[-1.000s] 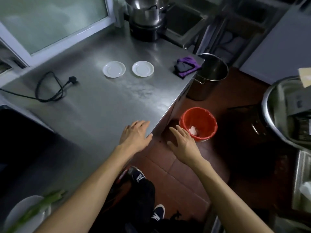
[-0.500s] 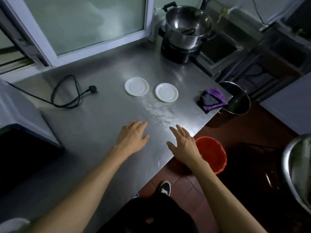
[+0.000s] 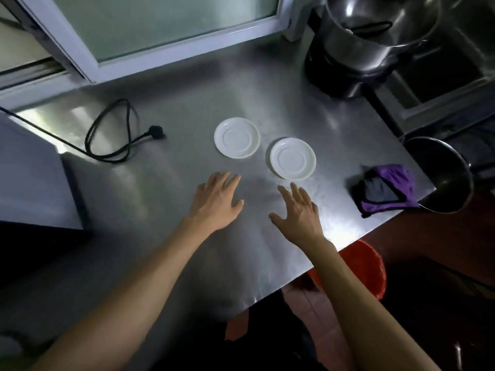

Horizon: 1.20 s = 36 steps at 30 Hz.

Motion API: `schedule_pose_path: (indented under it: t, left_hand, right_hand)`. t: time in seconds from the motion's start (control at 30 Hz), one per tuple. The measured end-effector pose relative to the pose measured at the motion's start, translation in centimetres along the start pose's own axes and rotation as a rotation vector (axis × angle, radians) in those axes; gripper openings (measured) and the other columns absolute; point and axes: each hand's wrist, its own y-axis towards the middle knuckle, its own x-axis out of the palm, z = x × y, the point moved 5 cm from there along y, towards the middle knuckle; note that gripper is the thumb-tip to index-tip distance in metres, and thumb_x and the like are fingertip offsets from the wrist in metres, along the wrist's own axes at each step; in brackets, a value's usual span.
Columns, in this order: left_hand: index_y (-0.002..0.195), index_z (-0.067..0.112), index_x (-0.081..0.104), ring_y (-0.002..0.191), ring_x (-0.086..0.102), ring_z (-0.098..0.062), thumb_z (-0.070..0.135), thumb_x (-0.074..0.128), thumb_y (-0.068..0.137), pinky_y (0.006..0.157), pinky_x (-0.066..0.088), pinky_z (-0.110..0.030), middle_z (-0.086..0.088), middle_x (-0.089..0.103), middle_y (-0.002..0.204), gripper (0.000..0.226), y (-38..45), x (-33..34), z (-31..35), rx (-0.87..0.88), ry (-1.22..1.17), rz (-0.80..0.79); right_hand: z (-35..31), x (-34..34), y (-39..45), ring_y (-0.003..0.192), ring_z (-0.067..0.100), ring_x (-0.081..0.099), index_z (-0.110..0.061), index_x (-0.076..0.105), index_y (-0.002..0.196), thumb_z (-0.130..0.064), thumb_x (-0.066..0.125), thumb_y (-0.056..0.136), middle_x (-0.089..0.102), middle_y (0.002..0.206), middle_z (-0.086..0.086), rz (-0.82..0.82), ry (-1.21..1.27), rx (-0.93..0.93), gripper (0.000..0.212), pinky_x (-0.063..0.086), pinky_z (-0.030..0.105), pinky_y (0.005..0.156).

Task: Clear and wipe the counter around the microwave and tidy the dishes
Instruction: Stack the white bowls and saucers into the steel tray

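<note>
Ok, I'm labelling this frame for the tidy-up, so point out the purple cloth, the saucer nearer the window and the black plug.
purple cloth (image 3: 388, 190): head view, middle of the bunched fabric.
saucer nearer the window (image 3: 237, 137): head view, centre well.
black plug (image 3: 156, 129): head view, plug body at the cord's end.

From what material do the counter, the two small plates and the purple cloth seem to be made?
Counter: likely stainless steel, brushed finish; grey, with streaked reflections of the window light.
Left saucer and right saucer: probably glazed ceramic, though white plastic is possible; smooth, glossy, each with a raised inner ring.
Purple cloth: soft fabric, matte, crumpled into folds with a grey part.
</note>
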Motion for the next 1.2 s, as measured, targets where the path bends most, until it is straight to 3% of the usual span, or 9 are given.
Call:
schedule_pose_path:
  t: [0.4,0.77,1.03,1.2]
  left_hand:
    - [0.151,0.024,0.027,0.148,0.017,-0.034,0.054,0.058,0.086,0.098,0.043,-0.056,-0.008,0.02,0.161,0.078,12.0,0.8,0.5,-0.147,0.084,-0.021]
    - [0.152,0.029,0.022,0.15,0.008,-0.035,0.064,0.062,0.076,0.101,0.038,-0.061,-0.005,0.011,0.163,0.093,16.5,1.1,-1.8,-0.233,0.096,-0.062]
    - [0.155,0.039,0.003,0.151,-0.007,-0.038,0.079,0.062,0.065,0.11,0.02,-0.068,-0.004,-0.008,0.166,0.115,19.7,1.0,-2.3,-0.242,0.045,-0.16]
    - [0.154,0.04,0.007,0.15,0.0,-0.036,0.08,0.065,0.058,0.109,0.024,-0.066,-0.006,-0.003,0.164,0.119,20.5,0.9,-2.5,-0.225,0.049,-0.149]
  right_hand:
    - [4.5,-1.4,13.6,0.151,0.04,-0.009,-0.036,0.004,0.156,-0.069,0.066,0.077,-0.012,0.166,0.007,-0.028,-0.143,-0.067,0.105,0.007,0.067,0.115]
    - [4.3,-1.1,18.6,0.15,0.044,-0.003,-0.036,0.006,0.155,-0.083,0.065,0.061,-0.005,0.166,0.009,-0.006,-0.178,-0.107,0.121,0.014,0.067,0.114]
    - [3.4,-1.5,21.1,0.15,0.042,0.003,-0.037,0.011,0.154,-0.085,0.06,0.059,0.002,0.165,0.009,0.018,-0.191,-0.137,0.117,0.019,0.066,0.113]
    - [2.9,-1.8,21.7,0.148,0.039,0.012,-0.039,0.016,0.153,-0.082,0.063,0.059,0.01,0.162,0.008,0.043,-0.167,-0.13,0.114,0.026,0.065,0.11]
